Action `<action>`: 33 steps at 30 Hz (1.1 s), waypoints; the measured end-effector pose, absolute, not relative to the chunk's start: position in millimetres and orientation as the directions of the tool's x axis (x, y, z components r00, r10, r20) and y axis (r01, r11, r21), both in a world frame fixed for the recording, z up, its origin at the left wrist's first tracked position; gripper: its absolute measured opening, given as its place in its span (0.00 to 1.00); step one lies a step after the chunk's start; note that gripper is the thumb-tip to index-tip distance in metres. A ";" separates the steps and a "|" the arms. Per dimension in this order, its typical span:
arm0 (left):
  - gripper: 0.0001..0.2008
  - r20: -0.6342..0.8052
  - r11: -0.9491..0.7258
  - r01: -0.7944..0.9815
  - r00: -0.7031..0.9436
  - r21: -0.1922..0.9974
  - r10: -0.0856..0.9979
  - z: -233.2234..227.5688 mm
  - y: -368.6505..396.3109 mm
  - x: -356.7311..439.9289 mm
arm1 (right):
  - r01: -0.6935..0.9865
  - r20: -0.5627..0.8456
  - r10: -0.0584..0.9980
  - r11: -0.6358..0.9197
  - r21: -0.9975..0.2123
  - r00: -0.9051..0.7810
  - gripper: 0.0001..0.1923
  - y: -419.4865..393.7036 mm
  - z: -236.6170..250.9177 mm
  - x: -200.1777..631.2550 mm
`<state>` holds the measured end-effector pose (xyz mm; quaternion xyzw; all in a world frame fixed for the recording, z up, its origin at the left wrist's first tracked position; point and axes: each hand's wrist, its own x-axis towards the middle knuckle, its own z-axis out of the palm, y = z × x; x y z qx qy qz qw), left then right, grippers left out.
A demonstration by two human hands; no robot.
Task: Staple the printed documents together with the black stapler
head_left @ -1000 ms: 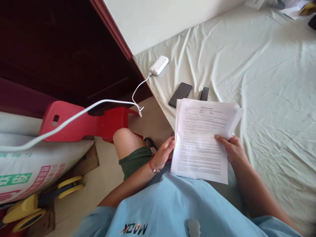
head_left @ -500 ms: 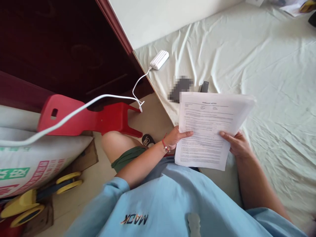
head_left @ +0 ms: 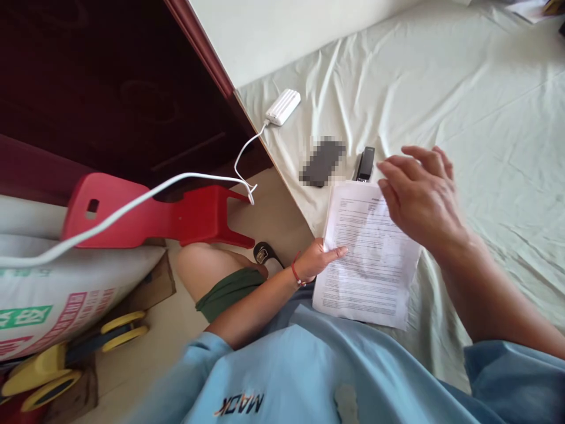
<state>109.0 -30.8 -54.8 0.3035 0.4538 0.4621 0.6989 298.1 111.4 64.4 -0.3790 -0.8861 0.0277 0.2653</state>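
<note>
A stack of printed paper sheets (head_left: 362,265) lies at the near edge of a bed covered by a pale green sheet (head_left: 485,100). My left hand (head_left: 318,258) grips the stack's left edge, thumb on top. Above the stack's upper right part hovers my right hand (head_left: 421,194), fingers spread, holding nothing. Just beyond the papers lie a small black stapler (head_left: 365,164) and a dark phone (head_left: 322,162).
A white power bank (head_left: 283,106) sits near the bed corner, its white cable (head_left: 132,203) running left over a red plastic stool (head_left: 150,212). A printed sack (head_left: 53,294), yellow wheeled toy (head_left: 66,359) and dark wooden cabinet (head_left: 110,88) are at left. A sandal (head_left: 263,254) lies on the floor.
My right hand has let go of the papers and risen above them with fingers spread. The stack has dropped lower onto the bed edge, held only by my left hand.
</note>
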 end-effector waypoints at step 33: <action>0.27 -0.215 0.193 -0.249 -0.065 0.949 0.975 -41.4 -1.2 113.0 | 0.341 0.283 0.386 0.919 -0.197 -0.878 0.17 132.6 40.2 247.7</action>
